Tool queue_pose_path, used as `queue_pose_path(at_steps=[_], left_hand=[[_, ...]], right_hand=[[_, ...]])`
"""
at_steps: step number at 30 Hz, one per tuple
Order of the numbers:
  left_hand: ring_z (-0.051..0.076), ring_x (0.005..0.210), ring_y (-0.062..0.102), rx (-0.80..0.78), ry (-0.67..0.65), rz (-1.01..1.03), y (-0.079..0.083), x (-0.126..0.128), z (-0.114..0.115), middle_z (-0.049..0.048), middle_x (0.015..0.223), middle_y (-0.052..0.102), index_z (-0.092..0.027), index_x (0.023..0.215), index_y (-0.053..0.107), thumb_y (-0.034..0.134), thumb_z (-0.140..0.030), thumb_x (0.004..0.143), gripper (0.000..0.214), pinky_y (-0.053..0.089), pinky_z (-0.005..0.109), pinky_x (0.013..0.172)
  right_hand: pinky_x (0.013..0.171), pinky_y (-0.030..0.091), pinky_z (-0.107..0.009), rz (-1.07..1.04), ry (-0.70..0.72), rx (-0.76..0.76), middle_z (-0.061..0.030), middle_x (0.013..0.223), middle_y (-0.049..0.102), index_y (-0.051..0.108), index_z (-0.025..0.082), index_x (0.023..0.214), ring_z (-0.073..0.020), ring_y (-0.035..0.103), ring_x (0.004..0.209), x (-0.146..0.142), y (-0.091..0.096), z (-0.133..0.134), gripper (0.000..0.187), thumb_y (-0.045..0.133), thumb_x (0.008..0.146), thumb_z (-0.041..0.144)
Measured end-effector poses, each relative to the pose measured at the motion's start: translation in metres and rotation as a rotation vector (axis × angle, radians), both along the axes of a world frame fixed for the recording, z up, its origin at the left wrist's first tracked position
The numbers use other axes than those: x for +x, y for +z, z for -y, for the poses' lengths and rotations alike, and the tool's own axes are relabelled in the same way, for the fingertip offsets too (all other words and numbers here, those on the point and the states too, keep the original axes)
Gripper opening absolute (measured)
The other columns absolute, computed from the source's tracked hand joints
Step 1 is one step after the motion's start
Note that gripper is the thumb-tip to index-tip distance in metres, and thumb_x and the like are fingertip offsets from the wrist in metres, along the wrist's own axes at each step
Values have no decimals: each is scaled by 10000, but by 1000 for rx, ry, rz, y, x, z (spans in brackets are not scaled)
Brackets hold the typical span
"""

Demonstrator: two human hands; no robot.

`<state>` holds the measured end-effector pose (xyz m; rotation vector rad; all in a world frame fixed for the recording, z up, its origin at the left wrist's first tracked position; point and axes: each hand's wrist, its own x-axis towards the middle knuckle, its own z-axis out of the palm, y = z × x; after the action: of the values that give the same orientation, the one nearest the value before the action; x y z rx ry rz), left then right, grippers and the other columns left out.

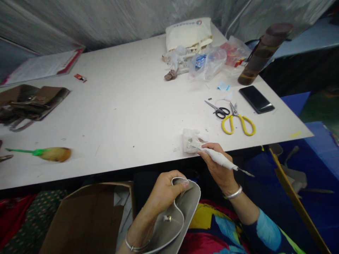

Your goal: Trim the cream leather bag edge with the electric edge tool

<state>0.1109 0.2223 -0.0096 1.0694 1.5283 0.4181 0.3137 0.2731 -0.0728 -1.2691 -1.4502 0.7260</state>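
In the head view, my left hand (pixel 169 188) grips a light grey leather-like piece (pixel 189 204) by its upper edge, thumb on top. The piece is folded into two curved layers, and a small gold-coloured fitting (pixel 168 218) shows on its inner face. My right hand (pixel 221 169) is closed around a tool with a white-wrapped handle (pixel 221 159); its thin metal tip points to the right. Just beyond those fingers, a whitish, smeared block-like container (pixel 190 141) stands at the table's front edge. Whether the right fingers touch it I cannot tell.
Yellow-handled scissors (pixel 238 123), small black-handled scissors (pixel 221 111) and a phone (pixel 256 99) lie at right. A dark bottle (pixel 265 54) stands behind them. A green-shafted screwdriver (pixel 53 154) and a brown bag (pixel 34 104) are at left. Below the table is a cardboard box (pixel 87 218).
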Motion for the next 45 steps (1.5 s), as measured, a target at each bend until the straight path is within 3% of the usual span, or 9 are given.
queue_pose_path(at_steps=[4, 7, 10, 13, 30, 41, 45], left_hand=[[188, 748, 634, 11, -27, -33, 2, 1, 0, 32, 787, 748, -167, 802, 770, 761, -344, 733, 190, 447, 291, 706], [191, 760, 645, 16, -55, -64, 3, 3, 1, 31, 800, 753, -170, 814, 773, 756, -338, 754, 180, 449, 288, 702], [185, 746, 641, -1, -58, -55, 4, 4, 2, 26, 795, 748, -171, 822, 769, 754, -333, 762, 174, 445, 282, 680], [173, 728, 625, -1, -65, -48, 5, 7, 3, 15, 779, 735, -174, 819, 764, 748, -322, 767, 157, 437, 275, 672], [162, 688, 589, 18, -55, -21, 5, 15, 6, 18, 746, 710, -166, 798, 762, 756, -322, 746, 164, 425, 275, 657], [146, 620, 502, -41, 49, 136, -4, 23, 10, 11, 632, 620, -151, 705, 735, 765, -351, 673, 204, 375, 280, 620], [145, 615, 488, -45, 92, 116, -6, 22, 8, 17, 626, 611, -148, 670, 728, 769, -348, 641, 207, 368, 279, 611]], right_hand=[[842, 571, -321, -52, -12, 7, -23, 962, 742, 700, 233, 1029, -190, 709, 845, 2, 1, 1, 188, 765, 947, 389], [750, 559, -298, -154, -35, -26, -16, 892, 740, 710, 229, 1003, -174, 695, 766, 7, 10, 10, 167, 769, 943, 373], [607, 522, -254, -397, 151, -223, 5, 748, 708, 697, 221, 941, -144, 653, 632, 11, 19, 23, 173, 711, 986, 388], [563, 490, -219, -520, 308, -375, 17, 670, 664, 690, 206, 882, -123, 619, 592, 13, 22, 35, 220, 707, 986, 399], [592, 479, -259, -433, 332, -479, 6, 688, 634, 678, 186, 869, -150, 600, 629, 16, 10, 53, 286, 708, 962, 454], [596, 411, -254, -394, 493, -458, 25, 704, 567, 658, 189, 835, -129, 518, 642, 23, 5, 43, 288, 692, 984, 432], [620, 446, -267, -403, 409, -431, 14, 713, 570, 662, 191, 801, -142, 538, 657, 14, 3, 54, 316, 683, 984, 449]])
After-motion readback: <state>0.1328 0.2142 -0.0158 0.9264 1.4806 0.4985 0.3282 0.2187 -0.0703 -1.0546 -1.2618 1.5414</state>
